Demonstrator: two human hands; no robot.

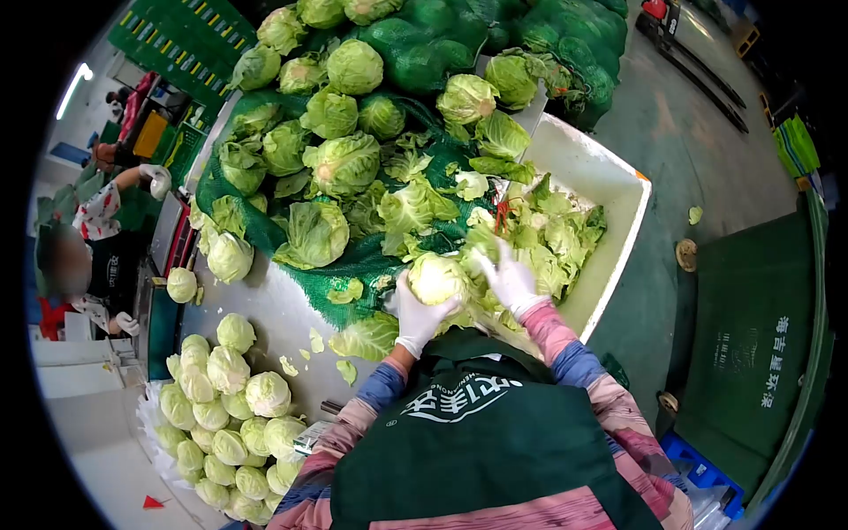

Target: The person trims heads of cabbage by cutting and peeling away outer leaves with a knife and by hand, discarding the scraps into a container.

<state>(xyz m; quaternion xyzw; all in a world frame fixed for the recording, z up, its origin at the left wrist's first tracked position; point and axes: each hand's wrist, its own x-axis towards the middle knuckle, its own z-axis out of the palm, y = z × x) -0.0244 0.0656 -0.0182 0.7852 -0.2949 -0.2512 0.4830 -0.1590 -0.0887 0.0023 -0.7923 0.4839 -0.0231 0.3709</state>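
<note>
White gloves cover both of my hands. My left hand (419, 311) is closed around the side of a pale green cabbage (438, 279), keeping it over the near edge of the leaf pile. Just right of it, my right hand (510, 279) has bent fingers against a cabbage leaf (480, 240), partly smeared by motion. Beneath and beyond the hands, loose leaves lie on a green mesh net (331, 290). Right beside my right hand stands a white foam box (618, 238) with many torn leaves in it.
Untrimmed cabbages (344, 164) heap on the metal table (281, 299); filled mesh sacks (565, 53) lie behind. Paler cabbages (228, 424) pile at lower left. Another person (97, 238) with gloved hands works at far left. A green bin (751, 353) and pallet jack (693, 66) stand right.
</note>
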